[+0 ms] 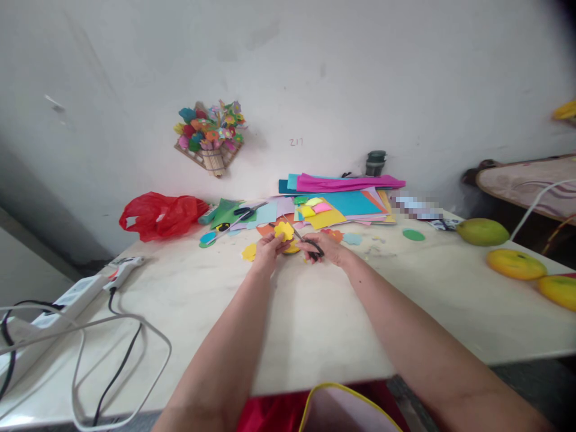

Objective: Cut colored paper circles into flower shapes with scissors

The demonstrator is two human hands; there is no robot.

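Observation:
A yellow paper flower [284, 231] with rounded petals is pinched in my left hand [269, 249], raised above the table. My right hand [330, 248] is closed around the black handles of a pair of scissors [316, 251]. Their blades point up and left, at the right edge of the flower; whether they touch the paper is hard to make out. Another yellow paper piece [249, 252] lies left of my left hand, and more yellow paper shows just below the flower. Orange and pale blue cut-outs [352, 239] rest beyond my right hand.
Coloured sheets [360, 204] are piled along the wall. A second pair of scissors [245, 212] and a red plastic bag [162, 215] lie back left. Cables and a power strip [74, 297] occupy the left side; mangoes [515, 264] sit at the right edge.

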